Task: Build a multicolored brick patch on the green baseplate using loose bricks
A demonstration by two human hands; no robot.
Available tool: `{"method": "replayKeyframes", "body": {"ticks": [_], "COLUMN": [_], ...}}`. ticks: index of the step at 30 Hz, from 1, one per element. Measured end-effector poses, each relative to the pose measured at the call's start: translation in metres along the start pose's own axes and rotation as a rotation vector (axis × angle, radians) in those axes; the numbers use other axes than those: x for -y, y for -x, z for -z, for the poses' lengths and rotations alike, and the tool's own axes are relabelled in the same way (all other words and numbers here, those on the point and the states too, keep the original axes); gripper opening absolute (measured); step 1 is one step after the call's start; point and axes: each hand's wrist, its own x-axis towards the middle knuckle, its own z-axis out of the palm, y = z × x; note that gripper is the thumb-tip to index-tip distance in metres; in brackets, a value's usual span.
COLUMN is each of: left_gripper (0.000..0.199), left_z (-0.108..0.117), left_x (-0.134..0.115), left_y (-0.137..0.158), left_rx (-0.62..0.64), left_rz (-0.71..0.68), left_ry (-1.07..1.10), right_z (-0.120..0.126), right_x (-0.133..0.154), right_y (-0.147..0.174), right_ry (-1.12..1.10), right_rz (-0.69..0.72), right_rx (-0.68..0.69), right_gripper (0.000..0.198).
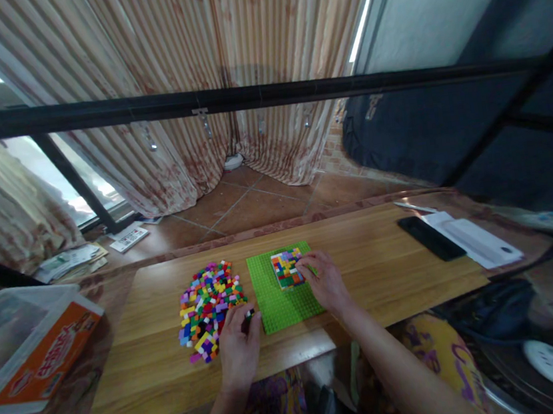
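A green studded baseplate (289, 313) lies on the wooden table. Near its far side stands a low block of multicoloured toy bricks (287, 269), built up in a square. My right hand (326, 281) reaches over the right edge of this block, thumb and fingers pinched together; whatever is between them is too small to name. To the left of the baseplate spreads a pile of loose toy bricks (212, 299) in many colours. My left hand (239, 349) is at the pile's near right edge, fingers curled, with a small dark toy brick (250, 313) at the fingertips.
The wooden table (362, 243) carries a black phone (431, 238) and a white box (472, 237) on the right. A clear plastic bin (37, 350) with an orange label stands to the left. A dark metal bar (263, 94) crosses before the curtains (161, 46).
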Motion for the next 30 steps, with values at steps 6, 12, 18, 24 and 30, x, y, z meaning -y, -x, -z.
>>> {"method": "replayKeyframes", "body": {"ticks": [6, 12, 18, 24, 30], "left_gripper": [0.02, 0.019, 0.02, 0.02, 0.021], "left_z": [-0.001, -0.002, -0.002, -0.002, -0.003], "left_x": [-0.001, 0.001, 0.001, 0.003, 0.007], "left_y": [-0.001, -0.001, -0.001, -0.001, 0.001], "left_rx": [0.005, -0.002, 0.015, 0.007, -0.002], "left_rz": [0.016, 0.011, 0.005, -0.015, -0.058], "left_ry": [0.006, 0.011, -0.002, -0.015, -0.02], "right_z": [-0.006, -0.005, -0.008, -0.015, -0.023], "right_x": [-0.005, -0.011, -0.014, -0.016, -0.024], "right_y": [0.002, 0.002, -0.002, -0.003, -0.004], "right_ry": [-0.046, -0.081, -0.233, -0.291, -0.311], "right_rz": [-0.08, -0.102, -0.183, -0.251, -0.323], "right_rx": [-0.03, -0.006, -0.014, -0.044, -0.066], "right_gripper": [0.02, 0.02, 0.014, 0.015, 0.017]}}
